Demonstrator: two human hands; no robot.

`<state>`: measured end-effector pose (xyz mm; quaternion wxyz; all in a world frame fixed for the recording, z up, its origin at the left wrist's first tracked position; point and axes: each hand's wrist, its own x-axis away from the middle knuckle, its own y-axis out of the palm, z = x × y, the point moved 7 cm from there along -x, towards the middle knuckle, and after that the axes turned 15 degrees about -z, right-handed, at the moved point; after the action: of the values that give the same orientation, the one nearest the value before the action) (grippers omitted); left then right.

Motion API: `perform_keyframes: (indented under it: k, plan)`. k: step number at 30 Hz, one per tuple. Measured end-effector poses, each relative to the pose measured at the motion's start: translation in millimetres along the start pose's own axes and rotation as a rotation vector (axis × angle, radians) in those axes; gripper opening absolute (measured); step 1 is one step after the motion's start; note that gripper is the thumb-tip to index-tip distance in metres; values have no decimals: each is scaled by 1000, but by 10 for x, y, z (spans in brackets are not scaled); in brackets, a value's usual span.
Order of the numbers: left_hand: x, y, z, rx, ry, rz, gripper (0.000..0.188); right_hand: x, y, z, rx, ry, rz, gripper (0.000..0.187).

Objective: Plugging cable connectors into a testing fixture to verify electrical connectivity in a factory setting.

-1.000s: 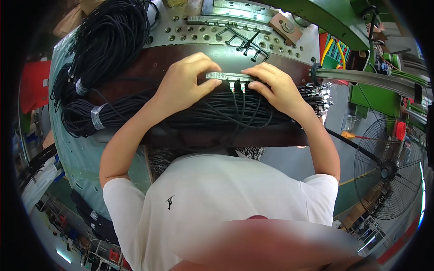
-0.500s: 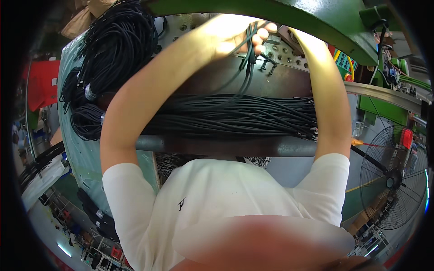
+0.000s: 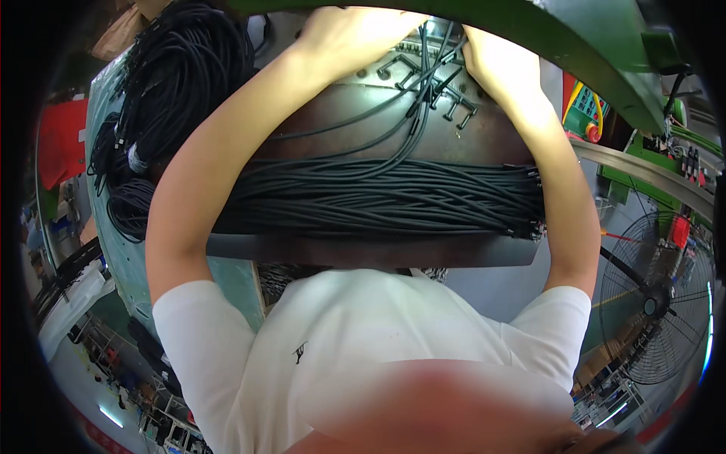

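Both my hands are at the lit machine bed, under the green beam. My left hand (image 3: 363,34) is beside the upper ends of several thin black cables (image 3: 401,140), its fingers washed out by glare. My right hand (image 3: 495,60) is just right of these cables; its fingertips are hidden. The cables cross over each other and run down from between the hands to the near side. Black bolts (image 3: 460,112) stick out of the bed below them. A thick bundle of black cables (image 3: 378,197) lies crosswise between my forearms and my body.
The green machine beam (image 3: 597,53) arches above my hands. Coiled black cables (image 3: 185,68) are heaped on the left. At right are a control box with a red button (image 3: 594,132), a metal rail (image 3: 650,168) and a black floor fan (image 3: 650,306).
My left hand's fingers were curled round the cables; now that hand is farther up and left, fingers obscured. My right hand has come into fuller view. The cables now spread across the bed.
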<state>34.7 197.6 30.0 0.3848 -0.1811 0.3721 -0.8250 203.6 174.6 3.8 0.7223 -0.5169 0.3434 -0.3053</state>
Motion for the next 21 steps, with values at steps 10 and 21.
perform_keyframes:
  k: [10, 21]
  plan:
    - [-111, -19, -29, -37, -20, -9, 29, 68, 285, 231, -220, 73, 19, 15]
    - [165, 12, -18, -166, -43, 39, 30, 173, 116, 346, -667, 199, -87, 36]
